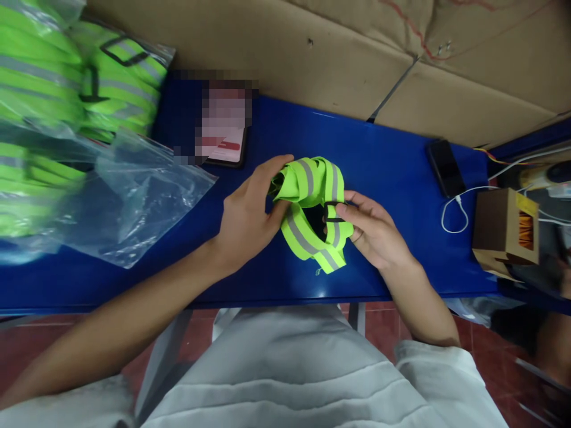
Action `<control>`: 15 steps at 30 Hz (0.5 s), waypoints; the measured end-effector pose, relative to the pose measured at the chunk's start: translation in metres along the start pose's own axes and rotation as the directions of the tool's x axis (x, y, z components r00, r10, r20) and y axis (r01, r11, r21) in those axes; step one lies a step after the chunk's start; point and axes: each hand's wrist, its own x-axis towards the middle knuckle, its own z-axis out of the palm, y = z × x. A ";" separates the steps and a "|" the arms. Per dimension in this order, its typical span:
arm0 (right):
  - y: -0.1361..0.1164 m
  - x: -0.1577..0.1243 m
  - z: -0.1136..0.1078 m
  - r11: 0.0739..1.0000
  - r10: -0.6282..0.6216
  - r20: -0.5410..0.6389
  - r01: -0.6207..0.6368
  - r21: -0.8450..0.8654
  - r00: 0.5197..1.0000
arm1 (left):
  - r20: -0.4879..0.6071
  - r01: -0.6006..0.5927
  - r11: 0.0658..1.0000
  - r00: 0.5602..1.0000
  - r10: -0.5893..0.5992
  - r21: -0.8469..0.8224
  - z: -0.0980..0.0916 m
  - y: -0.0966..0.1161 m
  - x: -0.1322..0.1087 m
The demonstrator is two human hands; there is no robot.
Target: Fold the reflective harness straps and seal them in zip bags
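Observation:
A neon yellow-green reflective strap (pixel 304 241) with a grey stripe is held above the blue table, partly folded into a bundle and partly hanging in a loop. My left hand (pixel 250 214) is closed around the bundled end on the left. On the right, my right hand (pixel 372 229) pinches the strap beside a black plastic buckle (pixel 333 212), with the thumb lying on the buckle's edge. The strap's loose end (pixel 331 260) hangs toward me. Some fingers of both hands are hidden behind the strap.
Clear plastic bags (pixel 147 196) with folded neon straps (pixel 120 83) lie at left. A phone with a lit screen (pixel 225 148) rests near the cardboard wall (pixel 312 59). At right are a dark phone (pixel 446 168), a white cable (pixel 455 230) and a small cardboard box (pixel 502 232).

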 end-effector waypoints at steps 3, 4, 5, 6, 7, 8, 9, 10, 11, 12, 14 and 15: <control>0.007 0.002 0.002 0.999 -0.020 0.061 0.023 -0.044 0.998 | 0.000 0.069 0.985 0.998 -0.070 -0.155 -0.002 0.003 0.002; 0.008 0.002 0.003 0.995 -0.057 0.079 0.063 -0.074 0.995 | 0.008 0.119 0.960 0.993 -0.121 -0.254 -0.002 0.004 0.004; 0.009 0.002 0.003 0.987 -0.103 0.090 0.113 -0.110 0.991 | 0.027 0.180 0.915 0.983 -0.183 -0.361 -0.001 0.004 0.006; 0.009 0.002 0.004 0.974 -0.151 0.093 0.164 -0.153 0.984 | 0.060 0.245 0.851 0.967 -0.246 -0.464 -0.001 0.005 0.008; 0.009 0.001 0.005 0.956 -0.198 0.090 0.212 -0.204 0.976 | 0.102 0.309 0.774 0.947 -0.305 -0.552 0.000 0.005 0.010; 0.008 0.000 0.005 0.931 -0.242 0.078 0.254 -0.261 0.967 | 0.148 0.367 0.693 0.923 -0.356 -0.621 0.001 0.006 0.011; 0.006 -0.001 0.006 0.902 -0.284 0.063 0.289 -0.321 0.957 | 0.189 0.413 0.616 0.898 -0.396 -0.671 0.002 0.007 0.012; 0.005 -0.003 0.007 0.871 -0.323 0.047 0.316 -0.377 0.945 | 0.224 0.448 0.550 0.876 -0.426 -0.705 0.003 0.009 0.012; 0.004 -0.004 0.008 0.840 -0.359 0.029 0.336 -0.426 0.933 | 0.245 0.467 0.498 0.860 -0.447 -0.731 0.003 0.010 0.013; 0.005 -0.005 0.009 0.815 -0.389 0.014 0.351 -0.460 0.921 | 0.257 0.476 0.458 0.849 -0.461 -0.751 0.004 0.012 0.013; 0.008 -0.006 0.011 0.798 -0.415 0.003 0.365 -0.479 0.910 | 0.264 0.482 0.407 0.834 -0.484 -0.776 0.003 0.016 0.013; 0.010 -0.006 0.012 0.802 -0.414 0.009 0.369 -0.470 0.910 | 0.272 0.489 0.386 0.825 -0.495 -0.782 0.002 0.018 0.013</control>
